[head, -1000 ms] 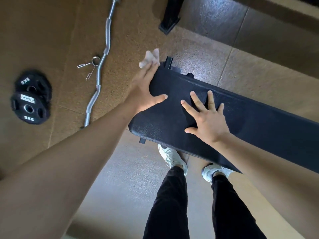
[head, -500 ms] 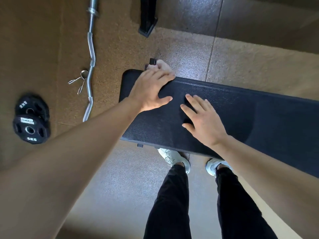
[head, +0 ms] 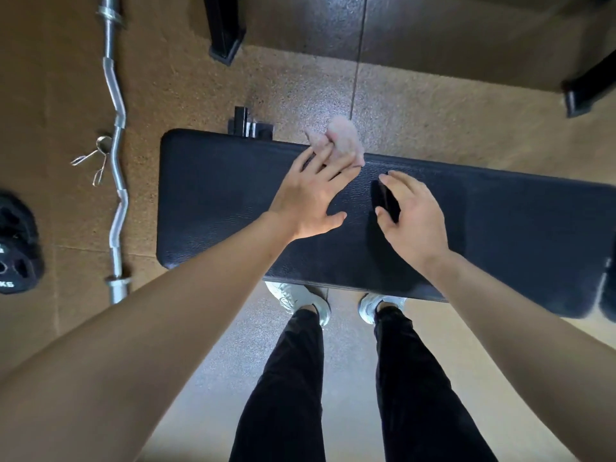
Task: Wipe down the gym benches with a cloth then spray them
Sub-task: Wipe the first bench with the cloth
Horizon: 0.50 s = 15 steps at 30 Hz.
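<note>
A black padded gym bench (head: 216, 201) runs left to right across the view. A small pale pink cloth (head: 343, 138) lies bunched at the bench's far edge. My left hand (head: 310, 198) presses on it with straight, spread fingers, and the cloth sticks out beyond the fingertips. Just to the right, my right hand (head: 413, 215) hovers over the pad with loosely curled fingers and holds nothing; a dark shadow lies under it. No spray bottle is in view.
A curl bar (head: 115, 145) lies on the floor at the left beside two spring clips (head: 95, 160) and black weight plates (head: 15, 245). Black frame feet (head: 225, 31) stand beyond the bench. My feet are at its near side.
My left hand has slid the cloth rightward along the far edge from the bench's left end. My right hand has lifted off the pad, its fingers now curled.
</note>
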Available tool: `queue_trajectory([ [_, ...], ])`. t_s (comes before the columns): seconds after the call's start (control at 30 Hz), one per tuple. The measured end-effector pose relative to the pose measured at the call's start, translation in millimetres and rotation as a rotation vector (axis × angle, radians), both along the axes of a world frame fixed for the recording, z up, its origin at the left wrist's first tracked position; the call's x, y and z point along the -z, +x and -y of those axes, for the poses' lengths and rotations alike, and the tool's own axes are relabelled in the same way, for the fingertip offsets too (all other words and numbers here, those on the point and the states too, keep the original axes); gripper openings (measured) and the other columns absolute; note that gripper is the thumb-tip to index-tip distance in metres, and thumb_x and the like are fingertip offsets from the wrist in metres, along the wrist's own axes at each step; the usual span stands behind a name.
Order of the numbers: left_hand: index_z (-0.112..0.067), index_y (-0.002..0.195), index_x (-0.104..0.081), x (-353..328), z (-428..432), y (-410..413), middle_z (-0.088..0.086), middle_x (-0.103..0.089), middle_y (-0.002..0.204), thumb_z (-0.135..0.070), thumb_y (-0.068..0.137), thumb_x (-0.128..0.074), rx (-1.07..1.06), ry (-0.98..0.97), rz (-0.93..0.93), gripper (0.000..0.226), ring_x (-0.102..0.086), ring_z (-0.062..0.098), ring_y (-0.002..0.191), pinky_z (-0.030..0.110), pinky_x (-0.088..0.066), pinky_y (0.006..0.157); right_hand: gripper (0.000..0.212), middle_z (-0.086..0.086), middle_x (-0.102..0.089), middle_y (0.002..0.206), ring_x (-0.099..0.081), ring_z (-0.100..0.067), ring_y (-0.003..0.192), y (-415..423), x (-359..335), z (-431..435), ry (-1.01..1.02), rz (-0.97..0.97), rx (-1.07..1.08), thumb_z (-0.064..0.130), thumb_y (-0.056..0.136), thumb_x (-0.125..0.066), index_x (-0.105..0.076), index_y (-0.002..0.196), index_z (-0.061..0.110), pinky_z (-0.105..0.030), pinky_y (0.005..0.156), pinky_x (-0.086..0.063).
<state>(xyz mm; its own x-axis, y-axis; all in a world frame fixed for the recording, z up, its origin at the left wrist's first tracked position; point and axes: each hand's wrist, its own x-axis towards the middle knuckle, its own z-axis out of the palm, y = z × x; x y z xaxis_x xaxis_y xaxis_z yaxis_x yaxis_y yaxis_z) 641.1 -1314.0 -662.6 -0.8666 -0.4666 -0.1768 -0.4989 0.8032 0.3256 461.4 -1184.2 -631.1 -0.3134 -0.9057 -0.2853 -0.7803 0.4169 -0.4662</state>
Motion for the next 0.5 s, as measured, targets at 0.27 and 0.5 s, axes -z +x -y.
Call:
queue_trajectory([
  [0.27,-0.021,0.149,-0.048,-18.5,-60.5,19.5,0.007,-0.029,0.167,-0.048,0.083,-0.071,-0.403,0.015,0.076,0.075,-0.027,0.034,0.152,0.052,-0.028,0.121,0.071,0.001,-0.026,0.168,-0.029,-0.026,0.152,-11.0,14.6,84.8,0.088,-0.003,-0.513,0.03,0.097,-0.062,-0.029,0.16,0.023,-0.051,0.121,-0.028],
  [0.5,-0.031,0.158,-0.029,-26.7,-100.2,8.0,-0.007,-0.011,0.171,-0.071,0.083,-0.061,-0.63,0.203,0.312,0.091,-0.001,0.026,0.159,0.049,-0.01,0.128,0.075,0.003,-0.046,0.156,-0.048,-0.026,0.137,-19.3,29.4,106.6,0.214,0.074,-0.575,0.044,0.095,-0.067,-0.033,0.158,0.023,-0.042,0.113,-0.039],
])
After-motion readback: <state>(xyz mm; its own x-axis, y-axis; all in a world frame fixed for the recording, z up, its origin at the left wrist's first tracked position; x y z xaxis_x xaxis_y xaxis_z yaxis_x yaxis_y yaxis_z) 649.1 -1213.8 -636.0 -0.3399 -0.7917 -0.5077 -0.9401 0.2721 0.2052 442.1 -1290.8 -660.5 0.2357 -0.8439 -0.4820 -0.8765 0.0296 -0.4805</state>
